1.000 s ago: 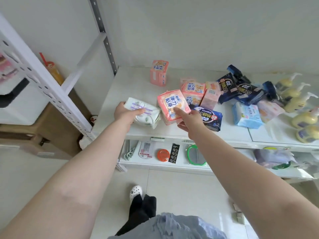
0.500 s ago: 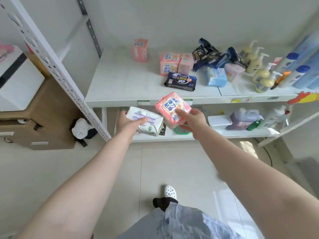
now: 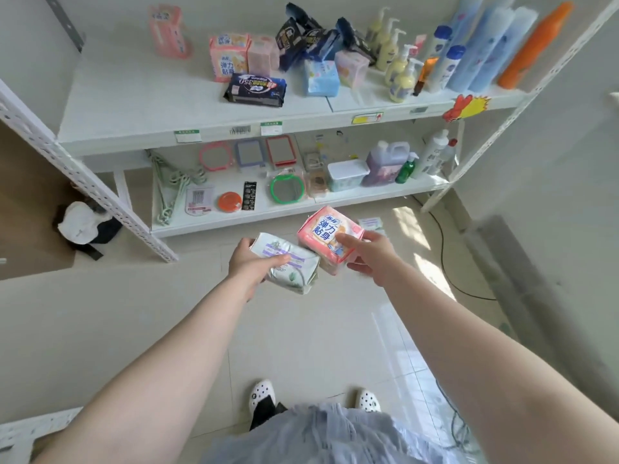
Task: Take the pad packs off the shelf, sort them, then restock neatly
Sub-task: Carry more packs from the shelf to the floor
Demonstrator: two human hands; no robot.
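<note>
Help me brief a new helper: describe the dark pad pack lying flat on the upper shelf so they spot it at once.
Look at the upper shelf of the white rack. Ahead of the pink packs, nearest the front edge, lies the dark navy pack. It alone lies flat there; the other dark packs stand jumbled farther back.

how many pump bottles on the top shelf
4 cream pump bottles, clustered right of the pad packs: front one, one behind it, then and the rearmost. More may hide behind them.
</note>
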